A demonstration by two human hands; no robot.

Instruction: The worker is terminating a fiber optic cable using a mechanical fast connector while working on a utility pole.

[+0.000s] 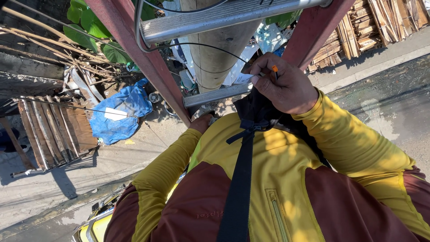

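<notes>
I look straight down from a red-railed ladder (148, 62) with grey metal rungs (215, 95), set against a concrete pole (210, 58). My right hand (284, 83) is closed around a small tool with an orange tip (274, 69) and pinches a thin black cable (210, 46) beside the right rail. My left hand (202, 122) is low by the left rail, mostly hidden behind my yellow sleeve; its fingers cannot be made out. A black strap (239, 179) runs down my yellow and maroon jacket.
Far below lie a blue sack (118, 112), a slatted wooden frame (53, 130), stacked wood scraps (371, 27), green leaves (92, 31) and a concrete pavement (67, 175). A dark wet road (394, 103) runs at right.
</notes>
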